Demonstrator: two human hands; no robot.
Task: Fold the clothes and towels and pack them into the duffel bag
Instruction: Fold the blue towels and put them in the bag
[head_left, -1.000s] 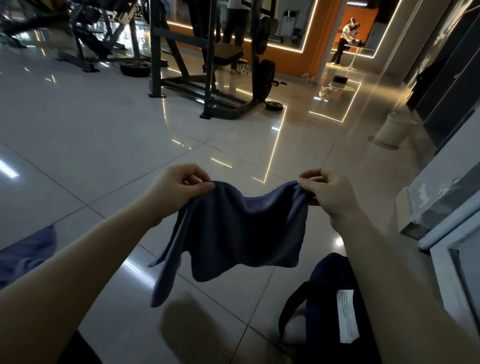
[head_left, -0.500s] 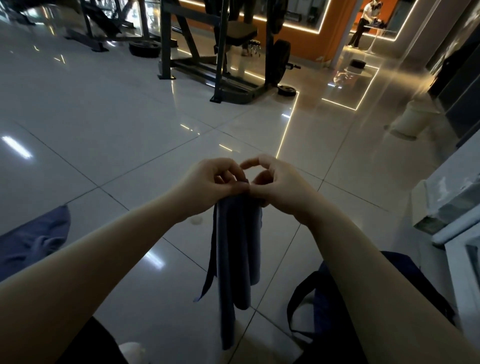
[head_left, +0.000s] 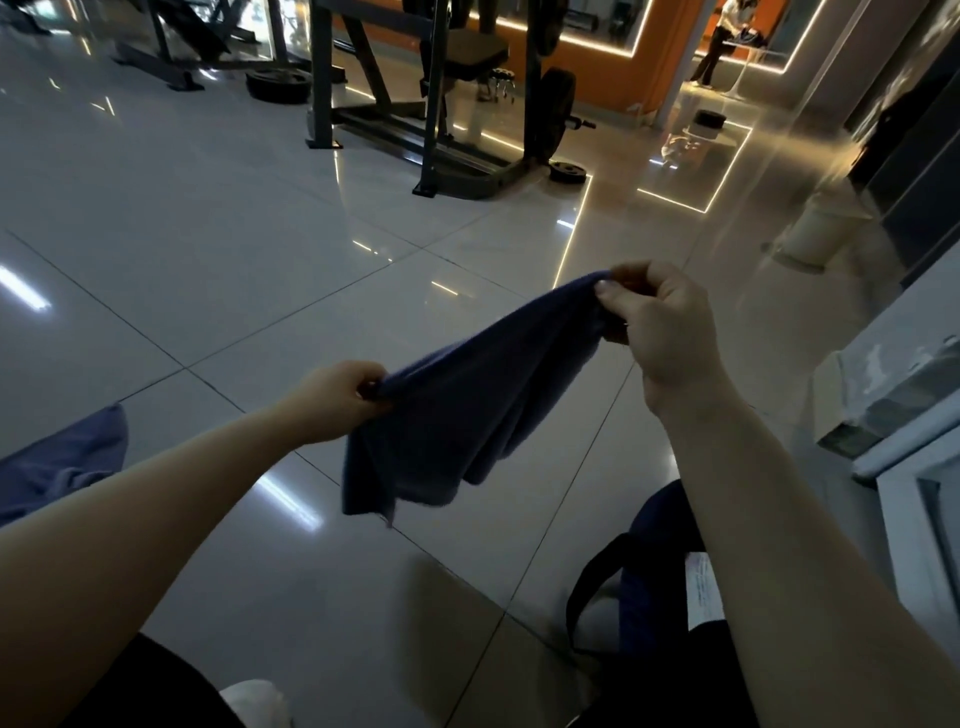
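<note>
A: Where's the towel (head_left: 467, 410) right now?

B: In the air over the floor tiles (head_left: 208, 260), not resting on anything. It runs in a slant, low at the near left and high at the far right, with the loose part hanging below that line.

A: And the grips?

B: The left hand (head_left: 337, 402) pinches the lower end between thumb and curled fingers. The right hand (head_left: 660, 322) pinches the upper end, thumb against fingertips, held higher and farther out. Both are pressed onto cloth, neither spread.

A: So the long axis goes hand to hand?

B: Yes, and the slack drops from it toward the person. I'd judge it is partly folded already, doubled lengthwise, though the layers are hard to count in this dim light.

A: Where's the duffel bag (head_left: 654, 587)?

B: On the floor at the lower right, under the right forearm, so the right hand is nearer it. Another blue cloth (head_left: 62, 462) lies on the floor at the left edge.
</note>
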